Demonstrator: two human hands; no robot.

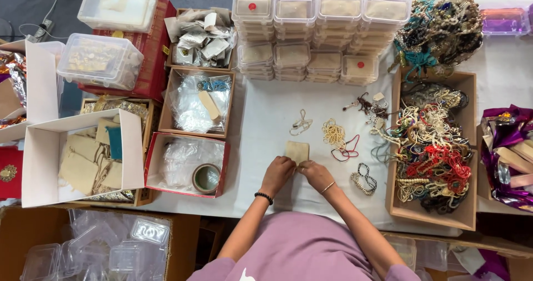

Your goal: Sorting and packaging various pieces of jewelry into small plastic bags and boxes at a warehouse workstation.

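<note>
My left hand (277, 173) and my right hand (315, 174) meet at the near edge of a small beige cloth pouch (297, 150) lying on the white tablecloth (266, 106). Both hands pinch the pouch's bottom edge with fingers curled. A black bead bracelet is on my left wrist and a thin bangle on my right. Just beyond the pouch lie a pale cord necklace (300, 124), a cream bead necklace (333, 133) and a red cord loop (347, 150). A black-and-white bead bracelet (363, 179) rests right of my right hand.
Stacks of clear lidded plastic boxes (322, 31) stand at the back. A wooden tray (467, 148) heaped with bead necklaces sits at the right. To the left are boxes of plastic bags, a tape roll (206, 178) and a white box of beige pouches (83, 159).
</note>
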